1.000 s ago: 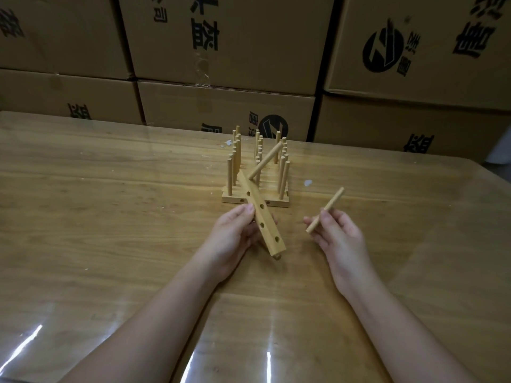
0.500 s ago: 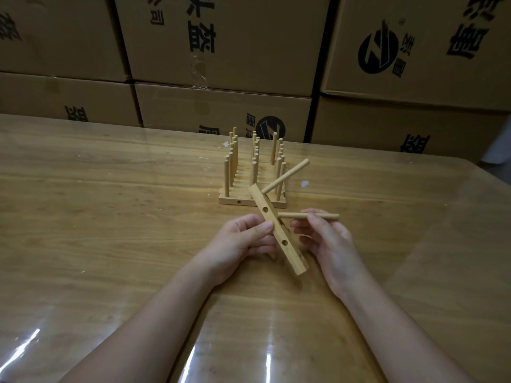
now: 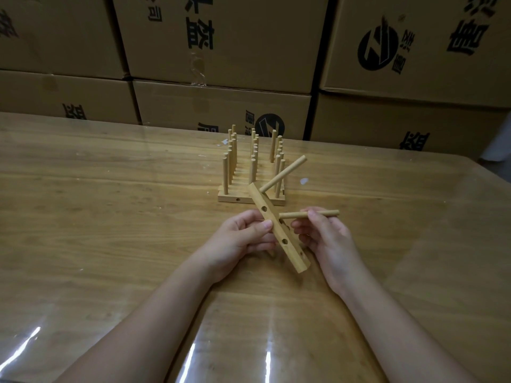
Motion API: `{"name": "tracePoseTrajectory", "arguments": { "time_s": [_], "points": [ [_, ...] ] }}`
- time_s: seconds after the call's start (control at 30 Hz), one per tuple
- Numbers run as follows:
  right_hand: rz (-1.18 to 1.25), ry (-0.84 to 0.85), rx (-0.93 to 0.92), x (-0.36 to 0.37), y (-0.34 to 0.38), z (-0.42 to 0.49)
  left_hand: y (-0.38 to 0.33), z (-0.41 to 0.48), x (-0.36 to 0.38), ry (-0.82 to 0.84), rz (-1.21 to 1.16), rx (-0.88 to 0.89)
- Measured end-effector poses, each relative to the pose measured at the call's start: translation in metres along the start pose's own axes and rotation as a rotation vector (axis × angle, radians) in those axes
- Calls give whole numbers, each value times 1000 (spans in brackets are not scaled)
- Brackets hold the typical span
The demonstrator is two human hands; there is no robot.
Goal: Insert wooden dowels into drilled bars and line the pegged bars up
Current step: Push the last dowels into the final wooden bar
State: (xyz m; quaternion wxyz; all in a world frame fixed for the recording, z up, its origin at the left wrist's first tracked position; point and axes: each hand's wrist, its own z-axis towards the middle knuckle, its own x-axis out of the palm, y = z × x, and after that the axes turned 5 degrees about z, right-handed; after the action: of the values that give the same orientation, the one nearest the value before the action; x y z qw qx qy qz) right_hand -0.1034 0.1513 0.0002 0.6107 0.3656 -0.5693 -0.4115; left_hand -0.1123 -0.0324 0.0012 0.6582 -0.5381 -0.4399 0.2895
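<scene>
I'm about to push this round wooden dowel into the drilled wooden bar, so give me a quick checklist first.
1. Left hand grips the pale drilled wooden bar: ok.
2. Right hand pinches the loose round wooden dowel: ok.
3. Loose dowel's tip aimed at an empty hole: cannot tell.
4. Tip inside the bar: not ok, it is outside.
5. Other wooden dowel at the bar's far end seated: ok.

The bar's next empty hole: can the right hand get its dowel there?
Probably yes: the right hand holds the dowel tip-first beside the bar, nothing between; the left hand grips the opposite side.
</scene>
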Motion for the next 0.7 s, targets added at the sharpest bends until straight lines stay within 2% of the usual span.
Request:
{"name": "tracePoseTrajectory", "arguments": {
  "time_s": [0.3,0.7],
  "points": [
    [-19,42,-50,2,0,-2,1,1,-2,-21,21,2],
    [-180,96,-166,3,-4,-4,2,0,3,-34,114,11]
  ]
}}
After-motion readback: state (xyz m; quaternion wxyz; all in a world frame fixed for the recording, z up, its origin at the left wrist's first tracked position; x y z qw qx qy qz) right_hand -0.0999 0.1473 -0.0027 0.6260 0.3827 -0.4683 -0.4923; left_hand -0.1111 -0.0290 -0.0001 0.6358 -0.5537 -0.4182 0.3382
